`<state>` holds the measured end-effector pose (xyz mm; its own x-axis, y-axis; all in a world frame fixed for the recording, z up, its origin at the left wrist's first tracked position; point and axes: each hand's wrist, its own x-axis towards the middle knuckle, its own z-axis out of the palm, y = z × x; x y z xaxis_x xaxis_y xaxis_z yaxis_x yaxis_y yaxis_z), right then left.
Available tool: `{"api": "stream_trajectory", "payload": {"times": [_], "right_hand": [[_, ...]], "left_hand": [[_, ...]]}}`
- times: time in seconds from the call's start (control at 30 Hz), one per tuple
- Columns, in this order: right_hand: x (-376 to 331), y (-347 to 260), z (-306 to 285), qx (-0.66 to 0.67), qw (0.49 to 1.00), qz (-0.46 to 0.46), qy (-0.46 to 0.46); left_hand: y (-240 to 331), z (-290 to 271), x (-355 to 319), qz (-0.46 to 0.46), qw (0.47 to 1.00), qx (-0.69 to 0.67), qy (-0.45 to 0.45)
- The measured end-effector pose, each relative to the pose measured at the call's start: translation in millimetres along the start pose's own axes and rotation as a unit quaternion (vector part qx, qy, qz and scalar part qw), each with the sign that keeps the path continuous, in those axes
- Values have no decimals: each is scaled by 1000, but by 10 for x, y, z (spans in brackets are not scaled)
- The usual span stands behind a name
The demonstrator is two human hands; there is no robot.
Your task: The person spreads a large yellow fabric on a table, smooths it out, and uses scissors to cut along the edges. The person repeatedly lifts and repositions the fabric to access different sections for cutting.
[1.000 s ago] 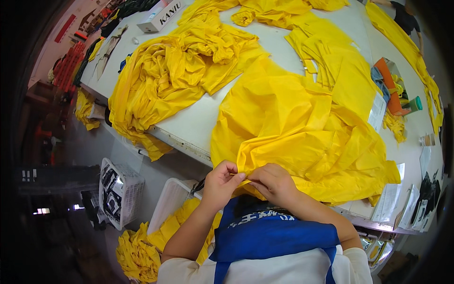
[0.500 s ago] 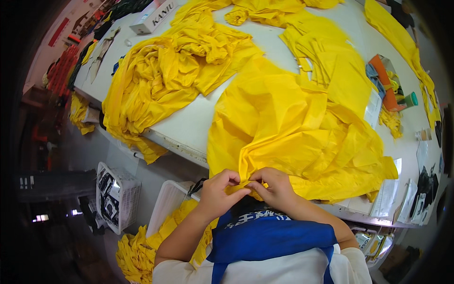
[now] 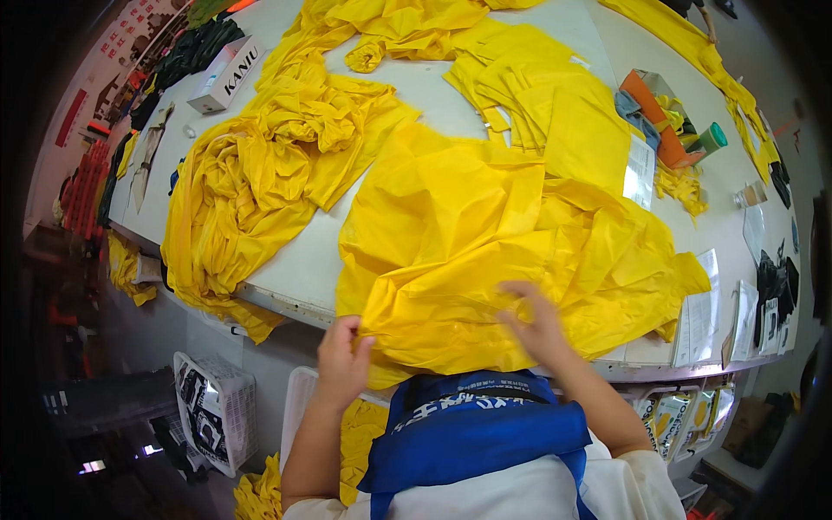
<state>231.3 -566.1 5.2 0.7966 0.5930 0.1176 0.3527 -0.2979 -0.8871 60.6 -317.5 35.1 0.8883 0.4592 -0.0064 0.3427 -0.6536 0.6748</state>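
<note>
A large piece of thin, slightly shiny yellow fabric [image 3: 468,234] lies crumpled over the table's near edge. What kind of garment or sheet it is, I cannot tell. My left hand [image 3: 343,360] pinches its near left edge between thumb and fingers. Over the middle right of the fabric hovers my right hand [image 3: 539,325], slightly blurred by motion. Its thumb and forefinger are apart with nothing visible between them. To the left is a bunched heap of similar yellow fabric [image 3: 269,156], partly hanging off the edge. Beyond the near piece sits a stack of flat yellow pieces [image 3: 529,82].
On the white table [image 3: 299,282] are a white box [image 3: 227,76] at far left, an orange box [image 3: 654,113] and a green spool [image 3: 709,139] at right, and papers [image 3: 698,316]. Baskets [image 3: 217,407] stand below, and a person's arm shows at far right.
My hands were together pinching a gathered bit of the fabric. Now they are apart: the right has let go and moved right, the left keeps the edge. The whole view has shifted.
</note>
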Motion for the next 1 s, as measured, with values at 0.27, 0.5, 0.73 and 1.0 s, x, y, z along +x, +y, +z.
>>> {"api": "stream_trajectory", "payload": {"times": [0.27, 0.5, 0.73, 1.0], "right_hand": [[-1496, 2049, -1420, -98, 824, 284, 480], [-976, 1237, -1658, 320, 803, 168, 474], [-55, 709, -3565, 422, 847, 80, 312], [70, 416, -1908, -111, 953, 96, 266]], "left_hand": [[-1125, 208, -401, -142, 985, -97, -17], [-758, -449, -88, -262, 951, -166, -12], [807, -2214, 2171, 68, 961, 244, 114], [1051, -485, 1775, 245, 966, 86, 11]]}}
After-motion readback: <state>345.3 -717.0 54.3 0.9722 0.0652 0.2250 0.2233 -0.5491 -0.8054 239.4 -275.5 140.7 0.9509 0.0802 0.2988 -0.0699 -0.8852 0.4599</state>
